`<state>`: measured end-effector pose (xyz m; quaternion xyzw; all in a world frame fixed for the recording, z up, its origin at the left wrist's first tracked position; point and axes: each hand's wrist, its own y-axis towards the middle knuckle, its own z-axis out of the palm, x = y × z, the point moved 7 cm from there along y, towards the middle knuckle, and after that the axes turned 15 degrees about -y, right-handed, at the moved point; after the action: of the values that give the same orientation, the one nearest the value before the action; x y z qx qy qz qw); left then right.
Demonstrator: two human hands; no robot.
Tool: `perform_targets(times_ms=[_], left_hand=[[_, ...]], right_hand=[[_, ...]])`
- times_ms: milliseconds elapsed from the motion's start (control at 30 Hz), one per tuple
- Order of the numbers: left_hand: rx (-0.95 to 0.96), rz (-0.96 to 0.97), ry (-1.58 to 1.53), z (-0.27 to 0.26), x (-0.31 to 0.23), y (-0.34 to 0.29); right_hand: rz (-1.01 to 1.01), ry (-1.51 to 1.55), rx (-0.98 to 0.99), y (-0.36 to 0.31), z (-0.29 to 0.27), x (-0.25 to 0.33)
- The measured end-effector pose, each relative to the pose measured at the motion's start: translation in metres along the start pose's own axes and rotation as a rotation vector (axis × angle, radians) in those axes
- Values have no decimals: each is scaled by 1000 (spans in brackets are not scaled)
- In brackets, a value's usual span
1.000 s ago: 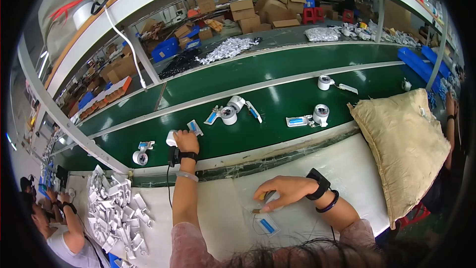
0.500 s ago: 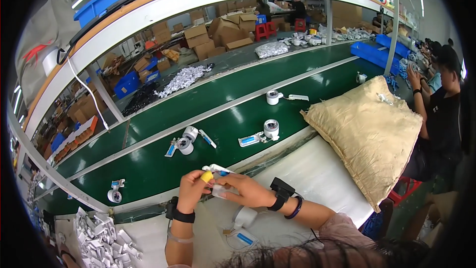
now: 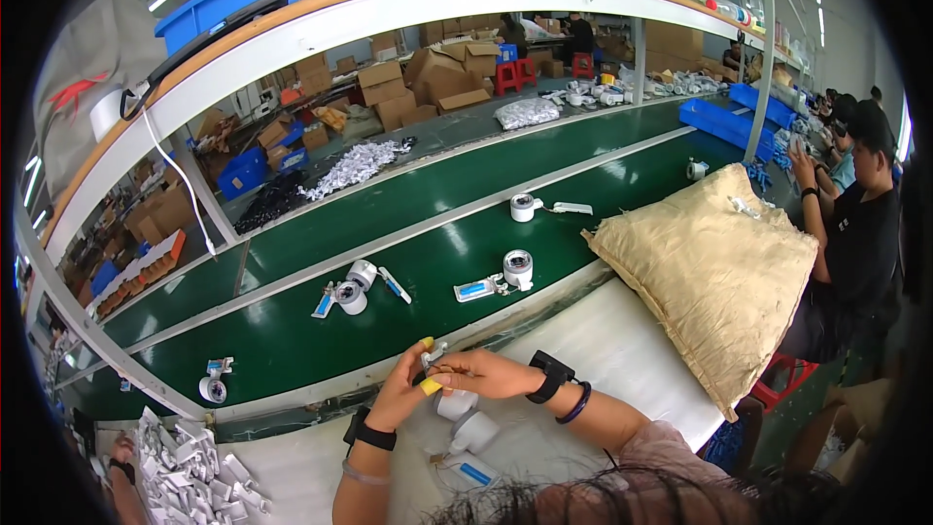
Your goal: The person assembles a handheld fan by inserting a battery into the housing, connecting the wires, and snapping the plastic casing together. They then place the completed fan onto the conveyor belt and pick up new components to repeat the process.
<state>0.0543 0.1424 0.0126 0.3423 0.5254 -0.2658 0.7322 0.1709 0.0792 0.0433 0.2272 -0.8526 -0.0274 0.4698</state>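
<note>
Both my hands meet over the near worktop. My left hand (image 3: 400,391), with yellow wraps on its fingertips, is closed on a small white plastic piece (image 3: 433,356). Fingers of my right hand (image 3: 489,372) pinch at the same piece from the other side. Just below my hands are a white round housing (image 3: 453,406), partly hidden by the fingers, and a second white round housing (image 3: 475,431) on the worktop. Beside them lies a flat white part with a blue strip (image 3: 473,471), with a thin wire near it. Whether the upper housing is joined to the held piece, I cannot tell.
White plastic parts (image 3: 185,472) are heaped at the left, near another person's hand (image 3: 121,449). Several white round units (image 3: 518,269) sit on the green conveyor (image 3: 428,297). A big tan sack (image 3: 705,282) stands at right, near a seated person (image 3: 860,219).
My hands have shifted slightly down and the left hand has turned, its fingers spread more around the white piece. A white round housing now shows below them. The view has shifted a little.
</note>
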Motion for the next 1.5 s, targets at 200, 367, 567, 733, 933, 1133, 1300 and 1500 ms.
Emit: perform_targets(times_ms=[200,367,567,733,933,1133,1300,1500], left_hand=[[14,-273,-82,-8,12,-7],[41,-329,-75,-4,-13,-14],[66,-400,31,4,-43,-24],[148,-450,181,4,-48,-30],[-222,-205,-22,-13,-25,-19],[-260,-292,-356,12,1,-9],[-239,-191,-384,22,-11,-11],[-236,23,-150,33,-28,-19]], right_hand=[[39,256,100,-3,1,4],[-15,371,180,-2,8,14],[-28,211,186,-4,13,8],[11,-7,145,-6,14,11],[-98,-585,-591,-10,-13,29],[-104,-560,-690,-18,-33,42],[-201,-523,-658,-14,-27,45],[-263,-550,-633,-19,-24,50]])
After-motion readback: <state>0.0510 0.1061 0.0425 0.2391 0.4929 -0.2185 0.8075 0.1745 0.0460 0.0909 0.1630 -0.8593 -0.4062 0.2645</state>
